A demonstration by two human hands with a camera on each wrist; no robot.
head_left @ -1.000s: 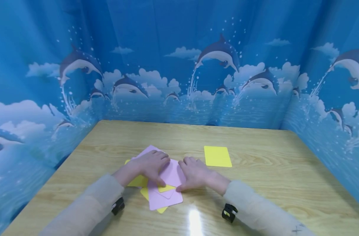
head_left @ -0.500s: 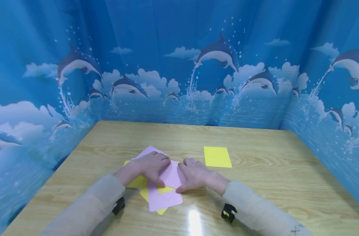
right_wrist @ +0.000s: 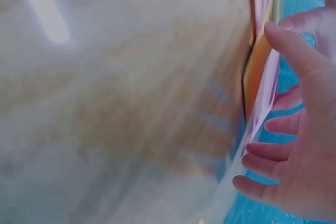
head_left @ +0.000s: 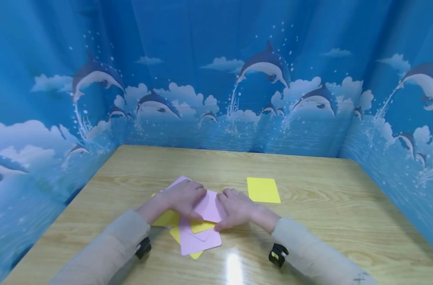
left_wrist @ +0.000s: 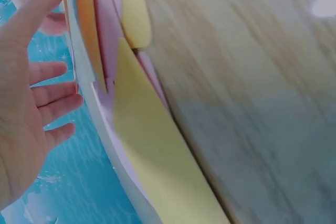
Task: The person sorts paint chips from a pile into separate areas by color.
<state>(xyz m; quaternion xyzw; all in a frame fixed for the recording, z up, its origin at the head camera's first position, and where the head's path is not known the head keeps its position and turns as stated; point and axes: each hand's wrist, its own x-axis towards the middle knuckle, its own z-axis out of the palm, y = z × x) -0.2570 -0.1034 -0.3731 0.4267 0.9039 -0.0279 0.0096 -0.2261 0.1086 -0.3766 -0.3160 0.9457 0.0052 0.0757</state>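
Note:
In the head view, a pink square card [head_left: 210,208] lies on top of a loose pile of cards, tilted with its near edge slightly raised. My left hand [head_left: 184,198] holds its left side, and my right hand [head_left: 236,208] holds the right side, thumbs near and fingers far. Beneath it, part of a yellow card [head_left: 201,227] shows above another pink card [head_left: 198,246]. More of the pile, including a yellow card [head_left: 168,219], spreads out under my left hand. The right wrist view shows my right thumb [right_wrist: 283,43] touching the pink card's edge.
A single yellow card [head_left: 263,190] lies apart to the right, beyond my right hand. The wooden table [head_left: 327,213] ends at a blue dolphin-print curtain [head_left: 188,99] on the back and both sides.
The near edge of the pink card between my hands has risen a little, baring more of the yellow card beneath. Both hands have barely moved.

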